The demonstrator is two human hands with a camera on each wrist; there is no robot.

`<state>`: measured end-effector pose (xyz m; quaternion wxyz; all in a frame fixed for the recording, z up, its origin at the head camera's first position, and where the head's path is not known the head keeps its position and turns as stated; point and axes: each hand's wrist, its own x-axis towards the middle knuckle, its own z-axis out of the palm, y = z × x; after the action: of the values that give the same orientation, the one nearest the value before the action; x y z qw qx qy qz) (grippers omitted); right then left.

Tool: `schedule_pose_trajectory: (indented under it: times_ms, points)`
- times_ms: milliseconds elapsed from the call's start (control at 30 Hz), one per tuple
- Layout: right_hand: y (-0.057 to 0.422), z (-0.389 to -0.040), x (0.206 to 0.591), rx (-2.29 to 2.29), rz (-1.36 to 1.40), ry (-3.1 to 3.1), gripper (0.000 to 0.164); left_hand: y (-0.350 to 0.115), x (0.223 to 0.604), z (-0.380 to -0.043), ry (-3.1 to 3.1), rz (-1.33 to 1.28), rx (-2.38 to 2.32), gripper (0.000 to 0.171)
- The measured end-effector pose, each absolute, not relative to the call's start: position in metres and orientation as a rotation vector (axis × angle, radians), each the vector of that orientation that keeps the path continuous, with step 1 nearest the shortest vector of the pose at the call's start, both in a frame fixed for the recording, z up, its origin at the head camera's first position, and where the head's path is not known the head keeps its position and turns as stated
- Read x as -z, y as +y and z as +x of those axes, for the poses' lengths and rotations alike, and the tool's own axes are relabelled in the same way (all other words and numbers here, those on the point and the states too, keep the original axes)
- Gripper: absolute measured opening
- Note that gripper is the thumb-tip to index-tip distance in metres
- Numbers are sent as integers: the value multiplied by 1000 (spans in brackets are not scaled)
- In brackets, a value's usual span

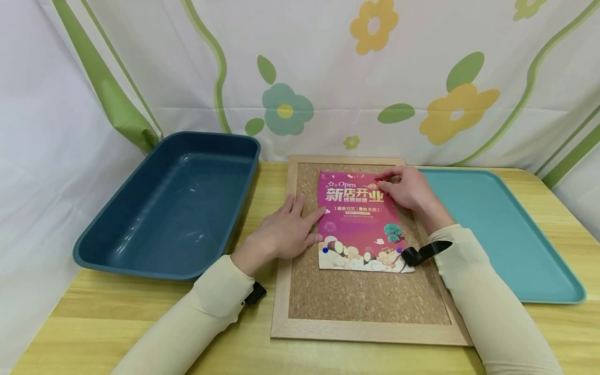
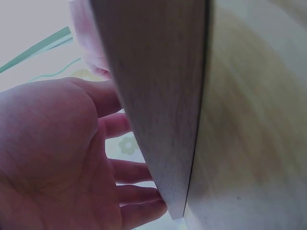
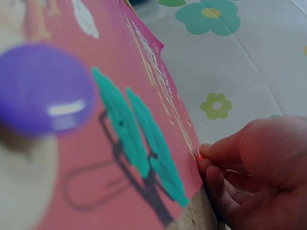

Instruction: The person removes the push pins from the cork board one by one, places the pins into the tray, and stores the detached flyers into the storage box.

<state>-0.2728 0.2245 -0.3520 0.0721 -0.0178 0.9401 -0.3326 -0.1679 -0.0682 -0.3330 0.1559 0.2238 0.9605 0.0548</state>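
Observation:
A purple-red poster [image 1: 358,221] lies on a wood-framed cork board [image 1: 370,299]. At its top right corner my right hand [image 1: 405,190] pinches a small red push pin [image 3: 200,156] between thumb and fingertips; the pin's point is hidden. My left hand [image 1: 283,232] rests with spread fingers at the board's left side, its fingertips touching the poster's left edge. In the left wrist view the fingers reach over the frame's side [image 2: 158,96]. A blue push pin [image 1: 325,250] sits at the poster's lower left corner, and a purple push pin [image 3: 45,91] near the lower right.
To the left stands a deep dark blue basin [image 1: 173,208]. A flat teal tray [image 1: 506,234] lies right of the board, partly behind my right arm. All rest on a wooden table [image 1: 117,317], with a flowered curtain [image 1: 319,62] hanging behind.

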Motion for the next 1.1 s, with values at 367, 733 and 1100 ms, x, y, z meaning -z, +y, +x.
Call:
schedule_pose_trajectory:
  times_ms: [367,733,1100]
  points:
    - [223,-273,351,1040,16,2844,31,-68,333,-168,2750,637,-159,70]
    - [223,-269,350,969,1,2876,24,-68,334,-168,2743,635,-159,70]
    - [221,-268,348,953,-55,2878,21,-71,335,-169,2745,642,-154,70]
